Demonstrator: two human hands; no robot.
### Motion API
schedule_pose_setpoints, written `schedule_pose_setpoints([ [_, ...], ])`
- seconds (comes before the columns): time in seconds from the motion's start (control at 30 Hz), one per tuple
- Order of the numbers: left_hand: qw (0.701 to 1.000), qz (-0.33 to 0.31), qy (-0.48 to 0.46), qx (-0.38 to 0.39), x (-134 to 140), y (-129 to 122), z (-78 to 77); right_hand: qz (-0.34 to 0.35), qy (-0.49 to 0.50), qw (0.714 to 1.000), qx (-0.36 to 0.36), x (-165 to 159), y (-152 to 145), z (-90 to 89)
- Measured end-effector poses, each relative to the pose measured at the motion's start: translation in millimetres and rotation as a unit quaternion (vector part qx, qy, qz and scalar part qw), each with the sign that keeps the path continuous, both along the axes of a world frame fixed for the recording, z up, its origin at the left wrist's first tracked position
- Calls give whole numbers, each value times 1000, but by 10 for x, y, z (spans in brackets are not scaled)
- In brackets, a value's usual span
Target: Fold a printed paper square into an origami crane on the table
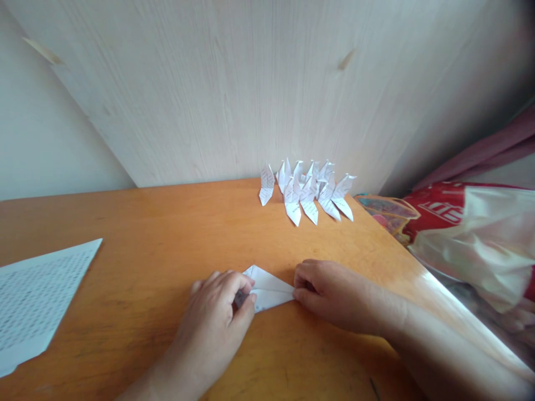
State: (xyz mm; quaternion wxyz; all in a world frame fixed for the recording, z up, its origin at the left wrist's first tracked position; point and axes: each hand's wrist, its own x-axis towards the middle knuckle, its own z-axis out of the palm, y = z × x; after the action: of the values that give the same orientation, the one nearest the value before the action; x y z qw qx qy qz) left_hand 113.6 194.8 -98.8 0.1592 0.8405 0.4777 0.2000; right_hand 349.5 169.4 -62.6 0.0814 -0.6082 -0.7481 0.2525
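Observation:
A small folded piece of white paper [270, 289], kite-shaped with a crease along its middle, lies on the wooden table between my hands. My left hand [223, 312] covers its left end, with thumb and forefinger bent over the paper. At the paper's pointed right tip, my right hand [320, 287] is closed, its thumb and curled forefinger pinching the tip. The left corner of the paper is hidden under my left fingers.
Several folded paper cranes [309, 192] stand in rows at the table's back right, by the pale wood panel [234, 89]. Printed sheets [45, 295] lie at the left. Beyond the table's right edge are a red bag [434, 209] and a whitish plastic bag [489, 245].

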Motion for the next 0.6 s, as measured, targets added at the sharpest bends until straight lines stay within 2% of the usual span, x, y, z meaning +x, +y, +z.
schedule_pose_setpoints([
  [0.6, 1000, -7, 7, -8, 5, 14, -26, -6, -7, 1000, 3, -11, 13, -19],
])
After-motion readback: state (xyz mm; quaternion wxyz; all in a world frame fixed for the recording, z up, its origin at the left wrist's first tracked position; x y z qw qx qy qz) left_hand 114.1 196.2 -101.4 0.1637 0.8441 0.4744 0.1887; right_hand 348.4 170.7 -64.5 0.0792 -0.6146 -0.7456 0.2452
